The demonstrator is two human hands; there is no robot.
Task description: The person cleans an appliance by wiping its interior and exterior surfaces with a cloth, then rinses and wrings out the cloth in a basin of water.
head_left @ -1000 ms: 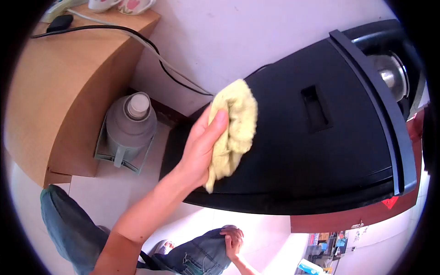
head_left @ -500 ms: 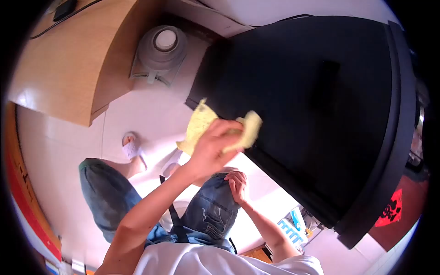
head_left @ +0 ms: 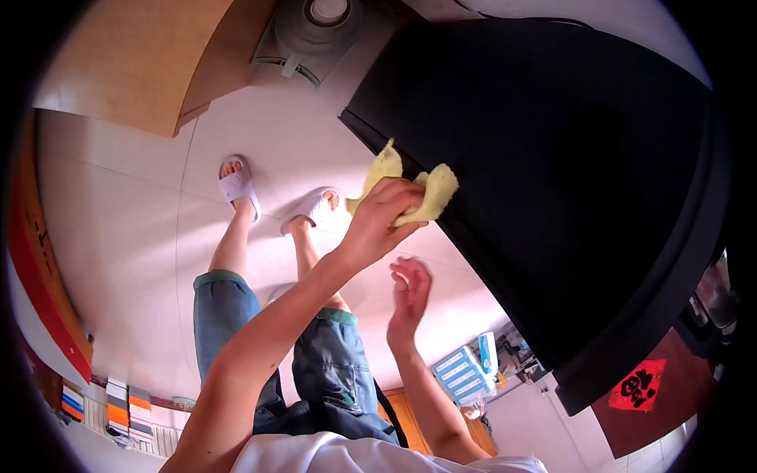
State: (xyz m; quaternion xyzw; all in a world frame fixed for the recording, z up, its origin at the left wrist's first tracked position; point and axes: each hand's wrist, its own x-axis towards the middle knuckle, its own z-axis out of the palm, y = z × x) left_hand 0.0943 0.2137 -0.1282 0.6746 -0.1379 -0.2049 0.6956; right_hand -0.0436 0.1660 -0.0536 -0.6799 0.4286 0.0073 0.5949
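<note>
My left hand (head_left: 385,214) is closed around a yellow cloth (head_left: 438,193), whose ends stick out on both sides of the fingers. The cloth is beside the near edge of a large black panel-like object (head_left: 544,181); whether the two touch I cannot tell. Below it, my right hand (head_left: 410,293) is raised over the floor with nothing in it, its fingers loosely curled and apart.
At the upper left is a wooden cabinet (head_left: 126,63), with a grey round appliance (head_left: 315,31) near it. Blue-and-white packages (head_left: 464,374) lie at the lower right, near red paper with black lettering (head_left: 637,386). My slippered feet (head_left: 240,185) stand on pale tiles (head_left: 126,197).
My right hand has lifted off my knee. My legs have straightened and both slippers show fully. The yellow cloth stays in my left hand, and the whole view has shifted.
</note>
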